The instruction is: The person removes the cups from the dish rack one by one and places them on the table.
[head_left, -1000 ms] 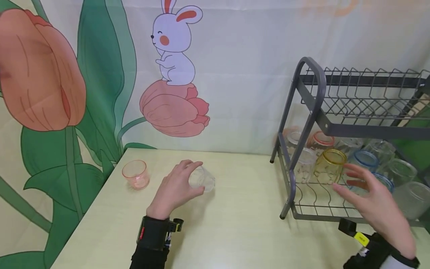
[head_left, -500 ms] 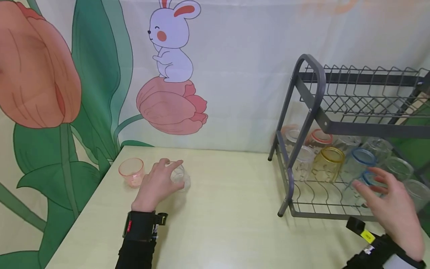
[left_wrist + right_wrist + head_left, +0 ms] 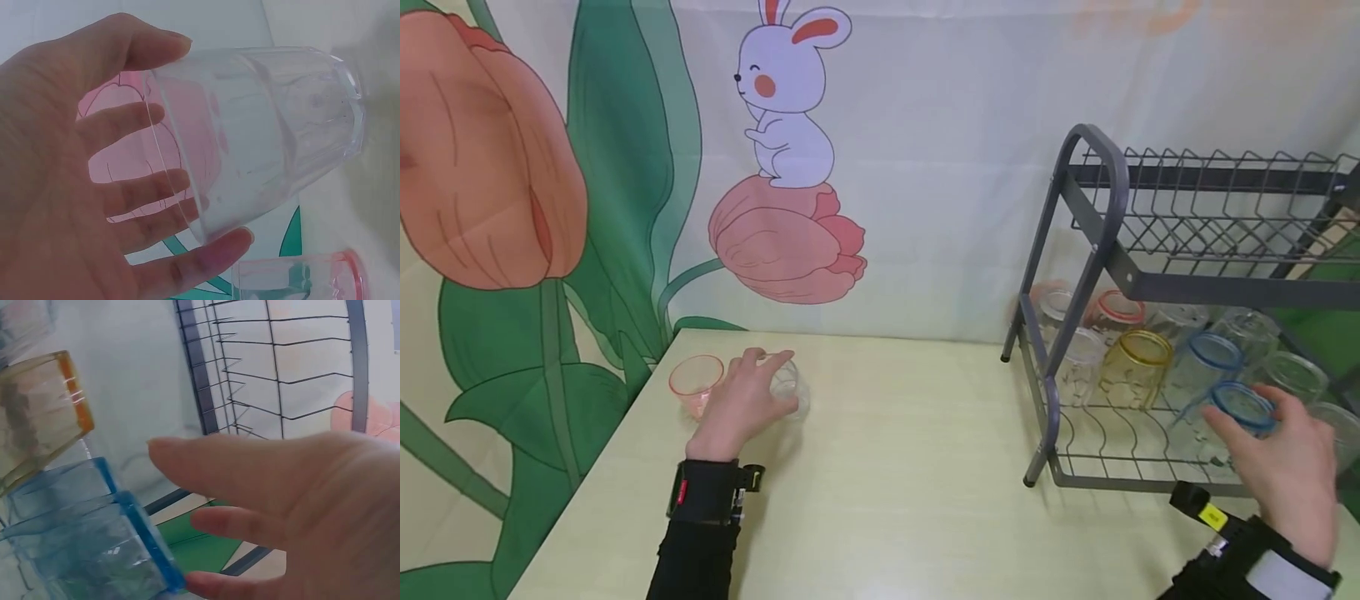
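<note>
My left hand (image 3: 737,408) holds a clear drinking glass (image 3: 262,137) between thumb and fingers, at its rim end. The glass stands upside down at the table, its base up in the head view; whether it touches the tabletop I cannot tell. Just left of that hand is a pink-rimmed glass (image 3: 695,377), partly hidden by the hand. My right hand (image 3: 1288,458) is at a blue-rimmed glass (image 3: 1243,404) on the rack's lower tier. Its thumb and fingers are spread beside the rim; in the right wrist view the thumb is apart from the glass (image 3: 94,550).
The dark metal rack (image 3: 1240,289) has a wire upper tier above the glasses. Several glasses crowd its lower tier, among them a yellow glass (image 3: 1135,371) and another blue-rimmed one. A printed cloth (image 3: 940,167) hangs behind the table (image 3: 910,475).
My left hand has carried the clear glass leftward, up beside the pink-rimmed glass. My right hand has shifted right and closed in around the front blue-rimmed glass.
</note>
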Action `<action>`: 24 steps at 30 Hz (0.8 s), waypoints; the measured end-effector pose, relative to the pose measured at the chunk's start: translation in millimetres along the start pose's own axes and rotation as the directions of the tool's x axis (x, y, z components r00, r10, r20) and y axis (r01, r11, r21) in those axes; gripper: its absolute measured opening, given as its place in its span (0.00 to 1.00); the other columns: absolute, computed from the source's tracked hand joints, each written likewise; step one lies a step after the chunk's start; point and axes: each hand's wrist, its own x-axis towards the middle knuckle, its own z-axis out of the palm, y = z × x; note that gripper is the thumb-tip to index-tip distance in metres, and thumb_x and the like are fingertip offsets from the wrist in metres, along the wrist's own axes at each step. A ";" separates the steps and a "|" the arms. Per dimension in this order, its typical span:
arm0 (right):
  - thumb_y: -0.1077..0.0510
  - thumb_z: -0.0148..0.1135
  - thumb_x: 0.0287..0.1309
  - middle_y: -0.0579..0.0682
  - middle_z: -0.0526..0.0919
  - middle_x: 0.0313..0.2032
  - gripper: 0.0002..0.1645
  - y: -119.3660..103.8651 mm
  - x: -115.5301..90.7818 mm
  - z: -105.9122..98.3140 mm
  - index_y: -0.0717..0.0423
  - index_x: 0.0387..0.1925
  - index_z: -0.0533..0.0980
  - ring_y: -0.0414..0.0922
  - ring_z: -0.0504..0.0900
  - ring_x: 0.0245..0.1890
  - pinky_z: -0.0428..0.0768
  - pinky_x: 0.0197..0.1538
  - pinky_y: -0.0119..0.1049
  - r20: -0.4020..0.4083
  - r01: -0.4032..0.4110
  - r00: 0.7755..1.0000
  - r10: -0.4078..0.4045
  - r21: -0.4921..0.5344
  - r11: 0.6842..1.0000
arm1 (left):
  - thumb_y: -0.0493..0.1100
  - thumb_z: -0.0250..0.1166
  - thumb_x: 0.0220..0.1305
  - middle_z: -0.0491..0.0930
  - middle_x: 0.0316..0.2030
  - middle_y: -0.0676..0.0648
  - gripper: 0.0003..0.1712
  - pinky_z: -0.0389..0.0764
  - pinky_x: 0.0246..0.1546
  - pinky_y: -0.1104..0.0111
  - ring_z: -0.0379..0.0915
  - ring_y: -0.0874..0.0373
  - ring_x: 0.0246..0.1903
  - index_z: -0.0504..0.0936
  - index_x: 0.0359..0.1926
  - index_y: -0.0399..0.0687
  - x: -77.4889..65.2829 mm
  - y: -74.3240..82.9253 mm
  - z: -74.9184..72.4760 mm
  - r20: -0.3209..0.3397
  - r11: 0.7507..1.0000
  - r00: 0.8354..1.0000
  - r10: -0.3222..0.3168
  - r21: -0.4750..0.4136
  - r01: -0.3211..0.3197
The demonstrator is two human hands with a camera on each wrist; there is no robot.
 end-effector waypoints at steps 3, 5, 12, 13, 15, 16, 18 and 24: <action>0.40 0.55 0.66 0.75 0.40 0.70 0.51 1.2 4.9 2.5 0.63 0.75 0.45 0.74 0.45 0.68 0.56 0.60 0.73 0.026 -0.016 1.000 0.016 0.016 1.000 | 0.47 0.66 0.57 0.62 0.63 0.30 0.37 0.73 0.43 0.37 0.61 0.31 0.59 0.69 0.69 0.48 2.3 -5.1 -4.0 0.016 1.000 1.000 -0.022 -0.002 0.022; 0.39 0.57 0.65 0.75 0.36 0.71 0.53 1.8 8.6 5.3 0.62 0.76 0.44 0.76 0.44 0.67 0.55 0.59 0.74 0.042 -0.020 0.999 0.019 0.024 1.000 | 0.47 0.65 0.59 0.61 0.63 0.29 0.37 0.72 0.44 0.35 0.59 0.31 0.60 0.68 0.69 0.46 3.0 -8.0 -7.0 0.033 0.999 0.999 -0.042 -0.010 0.042; 0.40 0.60 0.63 0.71 0.31 0.72 0.56 0.2 15.5 11.7 0.58 0.77 0.41 0.74 0.40 0.69 0.53 0.60 0.74 0.054 -0.034 0.998 0.030 0.071 0.997 | 0.47 0.65 0.60 0.59 0.64 0.28 0.38 0.67 0.47 0.31 0.56 0.30 0.62 0.66 0.70 0.44 5.7 -17.8 -10.4 0.028 0.997 0.997 -0.077 -0.013 0.077; 0.40 0.60 0.63 0.71 0.31 0.72 0.56 0.3 16.1 11.8 0.58 0.77 0.40 0.74 0.40 0.69 0.54 0.60 0.74 0.056 -0.037 0.998 0.033 0.075 0.996 | 0.47 0.65 0.60 0.59 0.64 0.28 0.38 0.68 0.47 0.31 0.56 0.30 0.62 0.66 0.70 0.43 6.1 -18.3 -10.5 0.022 0.997 0.997 -0.076 -0.011 0.076; 0.40 0.61 0.61 0.72 0.31 0.72 0.58 0.9 17.1 12.0 0.56 0.77 0.39 0.75 0.40 0.69 0.54 0.59 0.75 0.064 -0.043 0.997 0.038 0.084 0.996 | 0.47 0.65 0.60 0.59 0.64 0.28 0.38 0.69 0.46 0.32 0.57 0.30 0.61 0.66 0.70 0.43 7.2 -18.7 -10.6 0.012 0.997 0.997 -0.074 -0.009 0.074; 0.39 0.62 0.61 0.72 0.31 0.72 0.59 1.4 17.8 12.0 0.56 0.77 0.38 0.75 0.40 0.69 0.54 0.59 0.75 0.070 -0.042 0.997 0.036 0.083 0.996 | 0.47 0.65 0.60 0.59 0.64 0.28 0.38 0.69 0.45 0.32 0.57 0.30 0.61 0.66 0.69 0.43 7.8 -19.0 -10.1 0.005 0.997 0.997 -0.073 -0.007 0.073; 0.39 0.63 0.60 0.73 0.30 0.72 0.61 1.9 19.2 12.2 0.54 0.77 0.36 0.75 0.39 0.69 0.55 0.58 0.76 0.079 -0.037 0.996 0.031 0.083 0.996 | 0.48 0.65 0.61 0.59 0.64 0.27 0.38 0.70 0.44 0.32 0.57 0.30 0.60 0.66 0.69 0.42 8.9 -18.9 -8.3 -0.005 0.997 0.997 -0.076 -0.003 0.076; 0.39 0.65 0.58 0.73 0.30 0.72 0.63 5.4 21.8 15.8 0.54 0.77 0.35 0.75 0.36 0.69 0.54 0.57 0.77 0.092 -0.033 0.995 0.026 0.067 0.997 | 0.52 0.63 0.65 0.57 0.64 0.26 0.38 0.72 0.43 0.33 0.55 0.30 0.60 0.64 0.70 0.41 12.8 -18.8 -0.1 0.009 0.994 0.994 -0.107 -0.007 0.107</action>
